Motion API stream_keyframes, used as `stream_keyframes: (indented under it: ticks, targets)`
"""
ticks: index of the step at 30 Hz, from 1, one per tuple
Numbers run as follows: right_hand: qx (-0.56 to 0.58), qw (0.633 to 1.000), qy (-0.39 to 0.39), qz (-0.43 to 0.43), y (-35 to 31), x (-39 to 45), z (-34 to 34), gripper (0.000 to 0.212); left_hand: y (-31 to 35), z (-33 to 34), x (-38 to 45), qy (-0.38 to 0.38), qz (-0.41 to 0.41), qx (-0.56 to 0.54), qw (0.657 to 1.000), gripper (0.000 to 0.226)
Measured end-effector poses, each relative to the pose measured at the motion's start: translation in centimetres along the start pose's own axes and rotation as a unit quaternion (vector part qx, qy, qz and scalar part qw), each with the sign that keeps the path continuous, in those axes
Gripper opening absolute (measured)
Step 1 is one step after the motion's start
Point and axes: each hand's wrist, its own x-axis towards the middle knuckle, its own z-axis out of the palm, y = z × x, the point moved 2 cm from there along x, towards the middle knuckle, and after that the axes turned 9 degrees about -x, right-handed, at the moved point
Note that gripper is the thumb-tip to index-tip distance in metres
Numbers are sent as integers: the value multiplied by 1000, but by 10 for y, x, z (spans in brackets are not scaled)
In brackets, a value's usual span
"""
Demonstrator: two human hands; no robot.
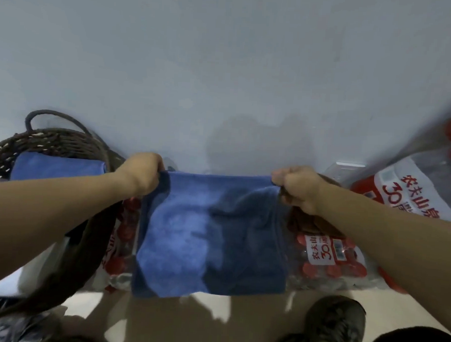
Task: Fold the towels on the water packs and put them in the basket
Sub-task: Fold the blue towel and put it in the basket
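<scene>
A blue towel [210, 235] hangs stretched between my two hands in front of the water packs. My left hand [140, 173] grips its upper left corner and my right hand [296, 186] grips its upper right corner. The towel's lower edge drops past the front of the shrink-wrapped water pack [329, 260] with red caps. A brown towel [310, 222] lies on that pack, partly hidden under my right wrist. To the left stands a dark woven basket [51, 140] with a folded blue towel [57, 167] inside it.
A grey wall rises straight behind the packs. Another water pack [411, 193] with red print sits at the far right, with something red above it. My shoes [334, 325] stand on the beige floor below. A white object sits low beside the basket.
</scene>
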Motion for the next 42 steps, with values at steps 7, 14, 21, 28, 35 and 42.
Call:
stream_keyframes:
  ticks: [7, 14, 21, 28, 35, 42]
  targets:
    - [-375, 917, 80, -111, -3, 26, 1, 11, 1, 16, 17, -6, 38, 20, 999, 16]
    - [-465, 880, 3, -96, 3, 36, 24, 45, -1, 13, 20, 37, 43, 37, 998, 22]
    - [-393, 910, 63, -117, 0, 34, 12, 14, -8, 6, 18, 7, 34, -31, 999, 15]
    - [-150, 981, 37, -116, -1, 24, -3, 25, -3, -1, 4, 9, 37, -84, 996, 17]
    - [-37, 990, -42, -132, 1, 13, -15, 31, -2, -3, -5, 22, -2, -57, 998, 24]
    - [-98, 985, 51, -129, 7, 21, -17, 18, -13, 0, 5, 36, -38, -126, 991, 19]
